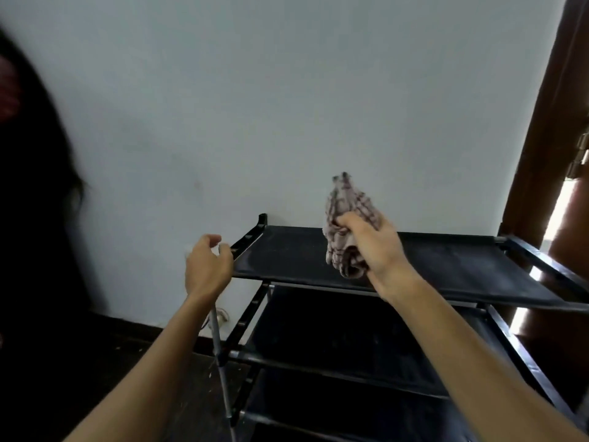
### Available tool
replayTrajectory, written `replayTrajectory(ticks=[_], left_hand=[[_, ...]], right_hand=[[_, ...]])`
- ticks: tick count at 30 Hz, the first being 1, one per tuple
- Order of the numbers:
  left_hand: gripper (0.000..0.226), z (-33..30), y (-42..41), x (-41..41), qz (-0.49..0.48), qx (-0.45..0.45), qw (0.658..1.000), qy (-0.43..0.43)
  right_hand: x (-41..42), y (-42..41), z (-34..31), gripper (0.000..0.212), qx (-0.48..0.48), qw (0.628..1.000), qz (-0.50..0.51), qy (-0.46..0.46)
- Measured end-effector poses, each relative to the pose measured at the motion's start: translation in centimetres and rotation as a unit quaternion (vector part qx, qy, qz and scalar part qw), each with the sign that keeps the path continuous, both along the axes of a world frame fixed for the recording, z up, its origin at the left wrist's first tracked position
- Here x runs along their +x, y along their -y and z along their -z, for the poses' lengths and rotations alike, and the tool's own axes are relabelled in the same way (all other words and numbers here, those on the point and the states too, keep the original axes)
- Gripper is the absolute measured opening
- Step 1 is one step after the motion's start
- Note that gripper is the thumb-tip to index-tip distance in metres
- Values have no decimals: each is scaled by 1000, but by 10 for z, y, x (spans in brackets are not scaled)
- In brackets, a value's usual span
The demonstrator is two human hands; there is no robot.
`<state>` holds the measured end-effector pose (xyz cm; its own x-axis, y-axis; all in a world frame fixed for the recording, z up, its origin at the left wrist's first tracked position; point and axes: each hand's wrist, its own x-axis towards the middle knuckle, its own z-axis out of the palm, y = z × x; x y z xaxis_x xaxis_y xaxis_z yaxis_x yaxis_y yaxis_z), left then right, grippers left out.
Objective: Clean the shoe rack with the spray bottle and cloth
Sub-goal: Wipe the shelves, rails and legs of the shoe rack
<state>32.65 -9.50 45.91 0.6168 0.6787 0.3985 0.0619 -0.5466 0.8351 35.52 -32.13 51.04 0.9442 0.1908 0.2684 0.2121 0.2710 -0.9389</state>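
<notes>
The black shoe rack [430,269] stands against the white wall, with a dusty fabric top shelf and darker shelves below. My right hand [374,247] grips a bunched checked cloth [345,224] and holds it just above the middle of the top shelf. My left hand [207,266] hovers at the rack's front-left corner, over the top of the metal post [220,346]. Its fingers are curled, and the hand hides whether they grip anything. No spray bottle is in view.
A dark wooden door frame [548,129] rises at the right, with bright light behind it. Dark hair [35,218] fills the left edge. The floor [143,362] beside the rack is dark.
</notes>
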Motion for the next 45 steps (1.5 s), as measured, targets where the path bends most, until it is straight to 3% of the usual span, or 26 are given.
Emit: replayTrajectory(ticks=[3,6,9,18,22,24,28,32,36,41,45], left_hand=[[32,-1,-16,17,10,-32,999,-32],[33,5,-24,24,-15,-73,997,1],[31,15,-30,28,-27,-104,994,29],[34,25,-31,36,-30,-119,991,58],[34,28,-29,38,-38,-113,990,78],[34,29,-29,39,-39,-111,990,83],[36,30,-30,40,-48,-105,990,86],[37,30,-27,38,-57,-107,988,96],[38,29,-28,38,-62,-124,985,99],[37,29,-26,39,-52,-136,984,103],[36,30,-25,38,-52,-140,983,107]], right_hand=[[41,-35,11,26,-232,967,27,106],[62,-66,28,16,-453,873,-97,151],[76,-93,34,15,-555,796,-145,193],[103,-136,38,31,-606,761,-73,218],[89,-119,22,27,-541,766,-244,247],[83,-112,18,26,-524,758,-277,271],[92,-124,30,33,-539,775,-193,267],[104,-143,35,50,-659,706,-23,260],[103,-152,36,51,-669,698,-13,256],[85,-132,12,28,-578,745,-228,242],[85,-134,26,36,-600,749,-137,245]])
